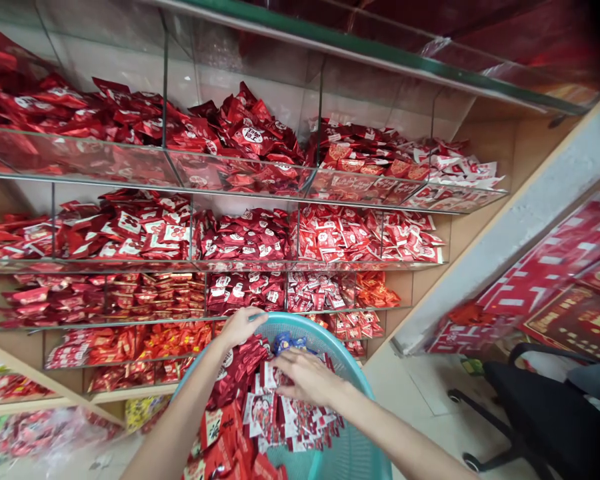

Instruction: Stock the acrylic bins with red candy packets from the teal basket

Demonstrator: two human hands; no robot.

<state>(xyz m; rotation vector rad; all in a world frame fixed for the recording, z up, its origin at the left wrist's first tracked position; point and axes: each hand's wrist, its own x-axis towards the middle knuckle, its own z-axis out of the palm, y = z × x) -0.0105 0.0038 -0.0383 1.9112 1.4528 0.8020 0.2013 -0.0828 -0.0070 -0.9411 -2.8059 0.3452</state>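
Observation:
A teal plastic basket [351, 373] sits low in the middle, filled with several red and white snack packets [275, 417]. My left hand [241, 325] grips the basket's far rim, fingers curled over it. My right hand [307, 377] lies palm down on the packets inside the basket, fingers spread and touching a white and red packet. A few blue packets [286, 343] lie near the far rim between my hands.
Glass shelves [240, 183] with dividers rise in front, packed with red packets on several tiers. A grey sloping beam [520, 220] runs to the right. Red boxes [555, 287] and a black chair [545, 413] stand at right. Floor tiles lie below.

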